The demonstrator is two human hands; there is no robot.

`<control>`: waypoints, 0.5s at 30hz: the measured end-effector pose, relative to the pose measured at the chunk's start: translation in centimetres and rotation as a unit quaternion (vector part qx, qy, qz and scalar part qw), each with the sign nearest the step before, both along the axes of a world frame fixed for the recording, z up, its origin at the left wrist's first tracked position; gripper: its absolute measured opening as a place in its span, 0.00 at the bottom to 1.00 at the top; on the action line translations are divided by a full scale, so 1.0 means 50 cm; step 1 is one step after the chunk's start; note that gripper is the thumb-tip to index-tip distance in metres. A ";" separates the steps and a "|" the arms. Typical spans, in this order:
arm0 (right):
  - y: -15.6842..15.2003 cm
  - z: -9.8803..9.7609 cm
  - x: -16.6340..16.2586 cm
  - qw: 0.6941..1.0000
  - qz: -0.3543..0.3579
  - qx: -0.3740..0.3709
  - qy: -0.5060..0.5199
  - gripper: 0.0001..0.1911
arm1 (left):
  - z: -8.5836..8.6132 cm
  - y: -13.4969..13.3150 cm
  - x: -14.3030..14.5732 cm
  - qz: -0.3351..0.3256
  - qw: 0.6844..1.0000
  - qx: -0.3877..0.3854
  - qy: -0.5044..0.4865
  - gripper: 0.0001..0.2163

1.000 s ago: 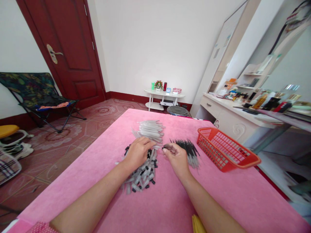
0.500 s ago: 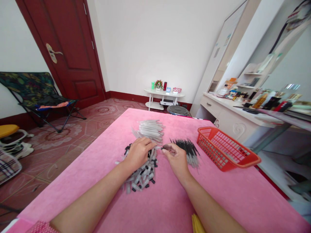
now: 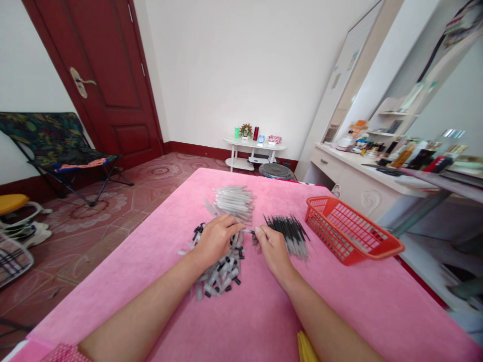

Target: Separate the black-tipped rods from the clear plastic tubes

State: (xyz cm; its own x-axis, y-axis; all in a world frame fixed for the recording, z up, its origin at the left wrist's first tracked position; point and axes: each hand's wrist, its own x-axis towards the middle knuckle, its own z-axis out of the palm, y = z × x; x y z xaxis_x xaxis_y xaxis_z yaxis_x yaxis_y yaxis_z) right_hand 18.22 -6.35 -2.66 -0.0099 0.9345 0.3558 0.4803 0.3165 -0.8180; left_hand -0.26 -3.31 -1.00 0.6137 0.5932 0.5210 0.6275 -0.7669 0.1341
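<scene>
Over the middle of the pink-covered table, my left hand (image 3: pixel 217 240) and my right hand (image 3: pixel 272 246) are closed in pinches, fingertips facing each other. A thin translucent tube (image 3: pixel 247 231) with a dark end spans the small gap between them; my left fingers grip its pale end and my right fingers its dark end. Under and in front of my left hand lies a loose heap of short clear tubes and black caps (image 3: pixel 222 276). Beyond my hands is a pile of long translucent tubes (image 3: pixel 234 200). Right of my right hand lie many thin black-and-clear sticks (image 3: pixel 290 232).
A red plastic basket (image 3: pixel 350 229) stands on the table's right side. Past it is a white dressing table (image 3: pixel 350 173) crowded with bottles. A round dark-topped stool (image 3: pixel 276 171) is at the far edge. Yellow cloth (image 3: pixel 307 348) shows by my right forearm.
My right fingers have closed and turned over slightly, covering more of the dark end. My left hand stays nearly in place, and the piles look the same.
</scene>
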 end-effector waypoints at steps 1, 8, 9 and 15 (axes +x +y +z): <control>0.001 0.000 0.000 1.000 0.000 0.005 -0.001 0.14 | 0.000 0.001 -0.001 0.002 1.000 -0.002 -0.001 0.20; 0.002 -0.002 0.003 1.000 0.022 -0.009 -0.011 0.18 | 0.000 -0.001 0.001 -0.005 1.000 -0.009 -0.006 0.21; 0.002 -0.003 0.004 1.000 0.020 -0.013 -0.014 0.18 | 0.001 -0.001 0.002 -0.005 1.000 -0.010 -0.007 0.21; 0.000 0.000 0.004 1.000 0.020 0.003 -0.018 0.12 | 0.000 -0.002 0.001 -0.011 1.000 -0.008 -0.021 0.21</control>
